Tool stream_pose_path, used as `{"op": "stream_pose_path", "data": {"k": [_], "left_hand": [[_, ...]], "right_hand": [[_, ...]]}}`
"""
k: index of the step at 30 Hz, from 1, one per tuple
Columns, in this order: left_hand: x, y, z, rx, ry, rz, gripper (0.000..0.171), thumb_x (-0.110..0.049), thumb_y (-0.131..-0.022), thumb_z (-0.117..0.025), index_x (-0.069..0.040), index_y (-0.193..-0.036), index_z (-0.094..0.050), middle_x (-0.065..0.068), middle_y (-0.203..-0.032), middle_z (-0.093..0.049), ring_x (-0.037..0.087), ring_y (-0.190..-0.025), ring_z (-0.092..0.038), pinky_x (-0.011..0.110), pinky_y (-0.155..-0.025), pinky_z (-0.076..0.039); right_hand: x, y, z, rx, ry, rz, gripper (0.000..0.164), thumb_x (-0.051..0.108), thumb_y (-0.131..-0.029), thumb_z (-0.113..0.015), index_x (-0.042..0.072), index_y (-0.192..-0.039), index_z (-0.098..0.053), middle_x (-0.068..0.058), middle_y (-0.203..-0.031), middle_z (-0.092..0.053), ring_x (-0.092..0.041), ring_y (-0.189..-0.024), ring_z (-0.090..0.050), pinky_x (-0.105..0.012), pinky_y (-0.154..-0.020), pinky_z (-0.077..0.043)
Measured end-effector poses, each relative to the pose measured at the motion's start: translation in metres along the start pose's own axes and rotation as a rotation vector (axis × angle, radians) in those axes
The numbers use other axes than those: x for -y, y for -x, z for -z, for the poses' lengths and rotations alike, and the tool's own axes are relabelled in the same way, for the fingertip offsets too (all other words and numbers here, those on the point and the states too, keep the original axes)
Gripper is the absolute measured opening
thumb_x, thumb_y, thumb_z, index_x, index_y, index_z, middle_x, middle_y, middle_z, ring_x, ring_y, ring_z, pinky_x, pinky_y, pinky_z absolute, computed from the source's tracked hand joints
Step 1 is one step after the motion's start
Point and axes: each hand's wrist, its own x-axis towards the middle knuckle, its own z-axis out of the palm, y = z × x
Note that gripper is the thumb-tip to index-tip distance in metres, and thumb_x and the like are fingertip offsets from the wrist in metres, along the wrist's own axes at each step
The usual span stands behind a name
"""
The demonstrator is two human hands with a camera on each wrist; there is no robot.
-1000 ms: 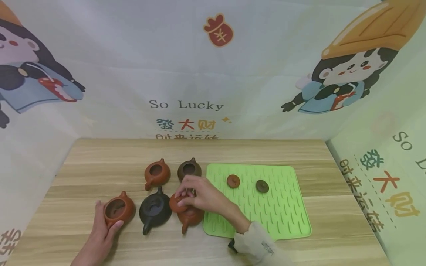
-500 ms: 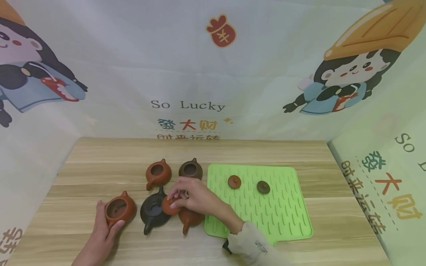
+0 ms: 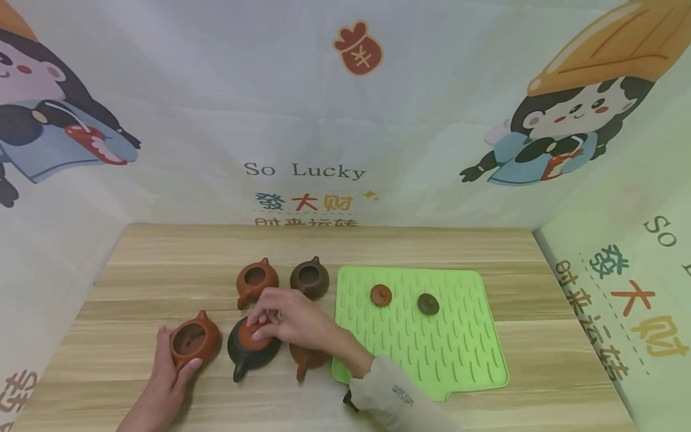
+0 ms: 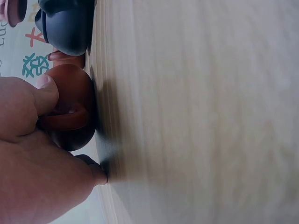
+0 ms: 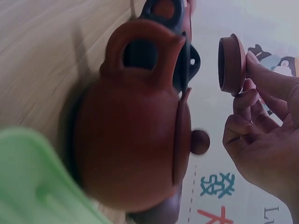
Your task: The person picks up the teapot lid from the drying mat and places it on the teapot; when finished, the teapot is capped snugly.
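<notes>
At the front left, my left hand point(image 3: 170, 381) grips a reddish-brown teapot point(image 3: 210, 351) whose top is uncovered, thumb and fingers on either side of it. My right hand point(image 3: 297, 318) pinches a reddish-brown teapot lid point(image 5: 233, 65) between thumb and fingers. In the head view that lid overlaps the black teapot point(image 3: 249, 361); the right wrist view has it held up in the air, underside facing the pots. Partly beneath my right hand sits another reddish-brown teapot point(image 5: 131, 140), with its own knobbed lid on.
Two uncovered teapots stand behind, one reddish-brown point(image 3: 270, 287) and one dark brown point(image 3: 318, 289). To the right lies a green ridged mat point(image 3: 415, 348) bearing a reddish-brown lid point(image 3: 381, 295) and a dark brown lid point(image 3: 429, 304). A printed cloth point(image 3: 448, 198) encloses the wooden table point(image 3: 556, 360).
My right hand has carried the lid leftward, from over the reddish-brown teapot beside the mat to over the black teapot. The left hand and its teapot have stayed in place.
</notes>
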Motion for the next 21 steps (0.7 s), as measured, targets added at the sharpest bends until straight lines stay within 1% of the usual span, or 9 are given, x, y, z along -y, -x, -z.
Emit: {"op": "stream_pose_path", "data": {"k": [2,5,10,14,16,17,18,20,21], "left_hand": [[0.005,0.0,0.0,0.005,0.005,-0.017,0.064,0.001,-0.107,-0.064,0.005,-0.157,-0.023,0.034,-0.144,-0.042,-0.018,-0.152,-0.009,0.005,-0.122,0.007],[0.009,0.0,-0.001,-0.003,0.004,-0.023,0.066,0.001,-0.107,-0.065,0.005,-0.157,-0.023,0.034,-0.143,-0.043,-0.022,-0.147,-0.012,0.004,-0.122,0.004],[0.008,0.001,-0.001,-0.014,-0.002,-0.021,0.067,0.003,-0.105,-0.067,0.005,-0.157,-0.024,0.033,-0.141,-0.044,-0.024,-0.142,-0.016,0.001,-0.12,-0.001],[0.005,0.001,0.0,-0.013,-0.003,-0.013,0.064,0.002,-0.106,-0.066,0.006,-0.155,-0.025,0.032,-0.141,-0.045,-0.025,-0.14,-0.017,0.001,-0.12,-0.001],[0.002,0.001,0.0,-0.014,-0.009,-0.01,0.063,0.002,-0.106,-0.066,0.007,-0.155,-0.026,0.03,-0.14,-0.045,-0.024,-0.14,-0.019,0.001,-0.119,-0.002],[-0.001,0.0,0.0,-0.013,-0.001,-0.01,0.062,0.003,-0.106,-0.065,0.009,-0.154,-0.026,0.031,-0.139,-0.045,-0.017,-0.144,-0.024,0.0,-0.118,-0.003],[-0.003,0.0,0.001,-0.011,0.008,-0.008,0.062,0.004,-0.106,-0.065,0.01,-0.153,-0.025,0.032,-0.139,-0.044,-0.006,-0.148,-0.029,0.0,-0.118,-0.003],[-0.007,0.0,0.001,-0.016,0.002,-0.005,0.062,0.005,-0.105,-0.066,0.01,-0.152,-0.026,0.029,-0.137,-0.045,0.0,-0.144,-0.035,-0.001,-0.116,-0.008],[-0.009,-0.001,0.001,-0.017,0.008,-0.008,0.061,0.006,-0.105,-0.066,0.011,-0.151,-0.026,0.03,-0.137,-0.044,0.007,-0.14,-0.039,-0.001,-0.114,-0.01]], "right_hand": [[0.002,-0.005,-0.002,0.008,0.005,-0.004,0.015,0.01,-0.094,-0.088,0.006,-0.107,-0.081,-0.004,-0.094,-0.067,-0.001,-0.083,-0.053,-0.01,-0.079,-0.044],[0.005,-0.012,-0.006,0.019,0.015,-0.015,0.015,0.011,-0.094,-0.088,0.007,-0.107,-0.082,-0.004,-0.095,-0.067,0.001,-0.081,-0.051,-0.009,-0.077,-0.043],[0.006,-0.022,-0.013,0.028,0.084,-0.016,0.015,0.016,-0.094,-0.089,0.01,-0.106,-0.083,0.001,-0.094,-0.066,0.005,-0.075,-0.046,-0.008,-0.073,-0.039],[0.007,-0.028,-0.017,0.039,0.076,-0.016,0.015,0.016,-0.095,-0.088,0.009,-0.108,-0.083,0.0,-0.094,-0.065,0.004,-0.075,-0.046,-0.008,-0.073,-0.039],[0.007,-0.029,-0.018,0.04,0.063,-0.021,0.015,0.015,-0.095,-0.087,0.009,-0.108,-0.083,-0.001,-0.094,-0.065,0.003,-0.076,-0.047,-0.009,-0.074,-0.039],[0.007,-0.03,-0.019,0.039,0.061,-0.024,0.015,0.015,-0.096,-0.087,0.009,-0.109,-0.083,-0.001,-0.094,-0.065,0.003,-0.077,-0.048,-0.009,-0.074,-0.039],[0.007,-0.031,-0.019,0.037,0.066,-0.027,0.015,0.015,-0.096,-0.087,0.01,-0.109,-0.083,-0.001,-0.094,-0.065,0.002,-0.078,-0.048,-0.008,-0.075,-0.039],[0.006,-0.033,-0.021,0.033,0.079,-0.03,0.014,0.016,-0.096,-0.087,0.011,-0.109,-0.083,0.0,-0.095,-0.067,0.003,-0.08,-0.051,-0.008,-0.076,-0.04],[0.006,-0.034,-0.022,0.033,0.092,-0.034,0.014,0.017,-0.096,-0.087,0.012,-0.109,-0.083,0.002,-0.096,-0.068,0.003,-0.081,-0.052,-0.007,-0.077,-0.041]]}}
